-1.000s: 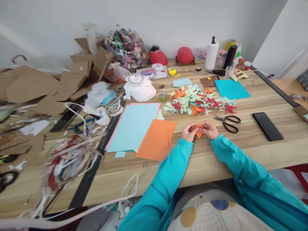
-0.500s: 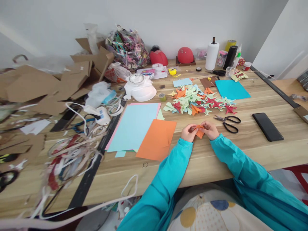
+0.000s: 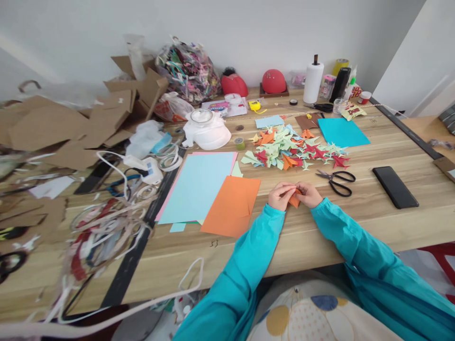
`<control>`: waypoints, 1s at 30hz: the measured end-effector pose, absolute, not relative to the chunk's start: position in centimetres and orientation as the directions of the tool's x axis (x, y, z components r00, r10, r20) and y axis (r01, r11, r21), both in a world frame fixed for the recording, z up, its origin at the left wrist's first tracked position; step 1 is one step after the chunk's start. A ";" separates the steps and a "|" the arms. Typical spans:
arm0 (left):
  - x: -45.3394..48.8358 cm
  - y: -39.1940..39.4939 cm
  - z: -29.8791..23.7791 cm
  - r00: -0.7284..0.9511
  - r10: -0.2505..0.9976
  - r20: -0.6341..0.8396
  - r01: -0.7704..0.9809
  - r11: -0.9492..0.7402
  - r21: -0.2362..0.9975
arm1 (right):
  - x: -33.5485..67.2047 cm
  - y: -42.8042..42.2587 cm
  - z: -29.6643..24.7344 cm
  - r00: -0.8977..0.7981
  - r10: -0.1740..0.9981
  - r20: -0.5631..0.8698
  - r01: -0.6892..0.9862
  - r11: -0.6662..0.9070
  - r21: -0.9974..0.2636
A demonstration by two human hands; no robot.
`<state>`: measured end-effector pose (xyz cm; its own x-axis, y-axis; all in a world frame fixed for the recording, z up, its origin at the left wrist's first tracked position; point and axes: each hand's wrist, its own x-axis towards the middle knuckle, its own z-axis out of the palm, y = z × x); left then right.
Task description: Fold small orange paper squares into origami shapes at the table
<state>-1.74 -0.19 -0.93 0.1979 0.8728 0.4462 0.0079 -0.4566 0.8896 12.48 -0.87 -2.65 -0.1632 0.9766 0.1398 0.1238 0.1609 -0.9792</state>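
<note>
Both hands have drawn closer together than they were half a second ago, and less of the orange folded piece shows between them, just a small corner. I see the left hand curled, its fingers bent down over the piece and pinching it. The right hand is closed on the other side, its fingertips meeting those of the left.

The piece sits just left of the black scissors, low over the wooden table. Beyond the scissors lies a heap of folded paper shapes. Further left of the scissors, past the hands, an orange sheet overlaps a light blue sheet. Right of the scissors, a dark phone lies flat, apart from them.
</note>
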 end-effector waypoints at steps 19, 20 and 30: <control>-1.6 -0.5 -0.3 0.175 0.911 0.372 0.000 -0.378 0.926 | 12.3 -1.1 -2.0 -0.166 0.981 0.098 0.060 0.109 -0.992; -1.6 -0.5 -0.2 0.167 0.915 0.366 -0.002 -0.371 0.929 | 12.3 -1.1 -2.0 -0.168 0.981 0.098 0.063 0.110 -0.992; -1.6 0.1 -0.8 0.024 0.999 0.028 -0.216 -0.023 0.976 | 12.3 -1.1 -1.2 -0.061 0.998 0.024 -0.053 0.021 -0.998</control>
